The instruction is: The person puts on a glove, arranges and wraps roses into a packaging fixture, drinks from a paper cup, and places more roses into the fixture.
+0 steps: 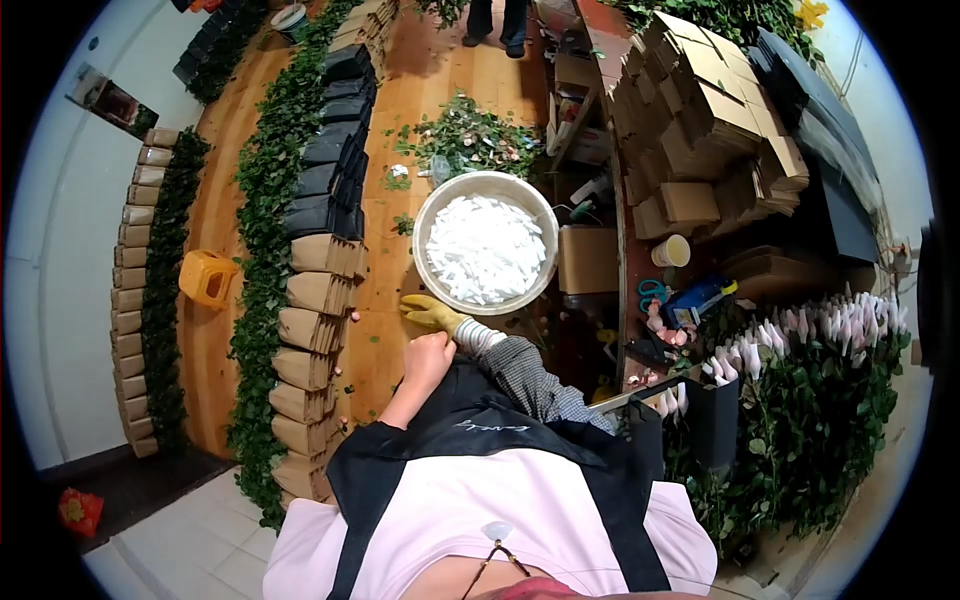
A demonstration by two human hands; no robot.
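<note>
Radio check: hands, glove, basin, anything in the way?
Right hand open in yellow glove. Left hand bare, against the glove's wrist end, grip unclear. Basin of white pieces just beyond; nothing visibly blocking it.

- pale pink top (440, 510);
- black apron (530, 447) with broad shoulder straps (630, 545) and white script lettering (478, 425);
- yellow glove (432, 314) on the right hand (430, 312);
- striped cuff (480, 338) and finely checked grey-black sleeve (535, 378);
- dark necklace cord (484, 571) with a pendant (497, 531), seemingly pale stone

Bundles (318, 328) stand left of basin (420, 245), table (632, 245) seemingly right.
</note>
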